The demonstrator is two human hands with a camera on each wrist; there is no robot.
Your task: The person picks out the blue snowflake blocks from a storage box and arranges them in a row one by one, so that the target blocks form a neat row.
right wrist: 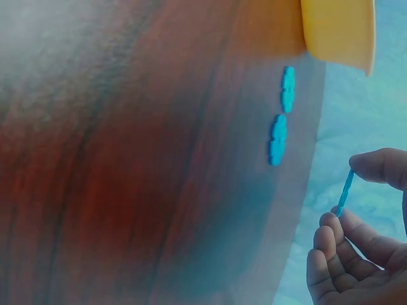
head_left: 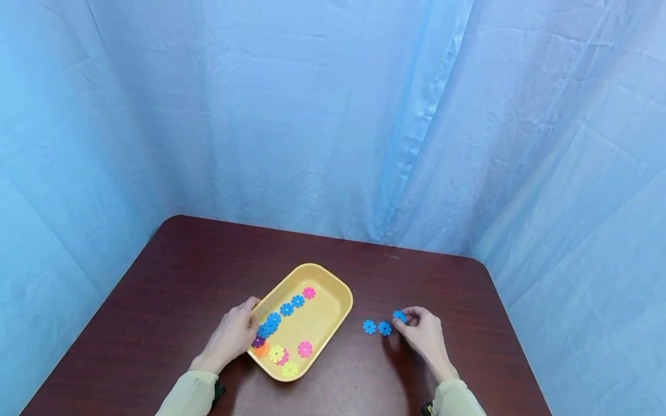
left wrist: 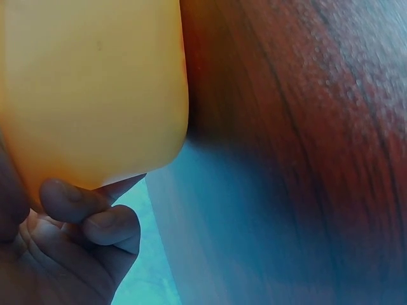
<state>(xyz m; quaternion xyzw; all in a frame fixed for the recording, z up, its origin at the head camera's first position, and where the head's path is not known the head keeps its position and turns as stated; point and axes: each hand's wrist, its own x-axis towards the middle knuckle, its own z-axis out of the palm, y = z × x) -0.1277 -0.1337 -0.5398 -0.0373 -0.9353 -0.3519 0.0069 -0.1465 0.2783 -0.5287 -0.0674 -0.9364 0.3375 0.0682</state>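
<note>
My left hand (head_left: pixel 235 330) grips the left side of a yellow plastic tray (head_left: pixel 346 292); in the left wrist view curled fingers (left wrist: pixel 111 223) lie against its outer wall. Inside are several notched flower-shaped discs: blue ones (head_left: pixel 287 309), pink ones (head_left: pixel 304 349), yellow ones (head_left: pixel 289 369), a purple one (head_left: pixel 258 341) and an orange one (head_left: pixel 262 350). To the tray's right, my right hand (head_left: pixel 424 334) pinches a blue disc (right wrist: pixel 345 192) between thumb and fingertip, above the table. Two more blue discs (head_left: pixel 369 327) (right wrist: pixel 278 140) lie flat side by side, between the tray and this hand.
A dark reddish-brown wooden table (head_left: pixel 208 254) with rounded far corners carries everything. Light blue curtains (head_left: pixel 312 115) hang behind it and at both sides. Pale sleeves (head_left: pixel 191 394) cover both forearms, with a dark band at each wrist.
</note>
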